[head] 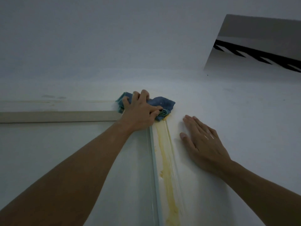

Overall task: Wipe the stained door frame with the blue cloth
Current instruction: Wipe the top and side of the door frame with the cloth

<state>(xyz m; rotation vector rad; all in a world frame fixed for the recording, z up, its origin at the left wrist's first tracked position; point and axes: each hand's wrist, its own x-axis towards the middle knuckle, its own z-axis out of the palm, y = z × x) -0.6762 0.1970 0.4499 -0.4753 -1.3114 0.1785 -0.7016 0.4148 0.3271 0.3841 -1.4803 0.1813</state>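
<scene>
While pressed against the upper corner of the door frame (164, 144), bunched blue cloth (160, 103) under the left hand (140, 111), fingers (144, 95) curled over it in a closed grip. Right hand (202, 141) flat on the white wall (228, 111) just right of the frame, fingers spread and straight, holding nothing. Yellow stain (166, 168) in a long streak down the frame's moulding, from the cloth's near edge toward the bottom of view. Pale door (65, 152) left of the frame.
</scene>
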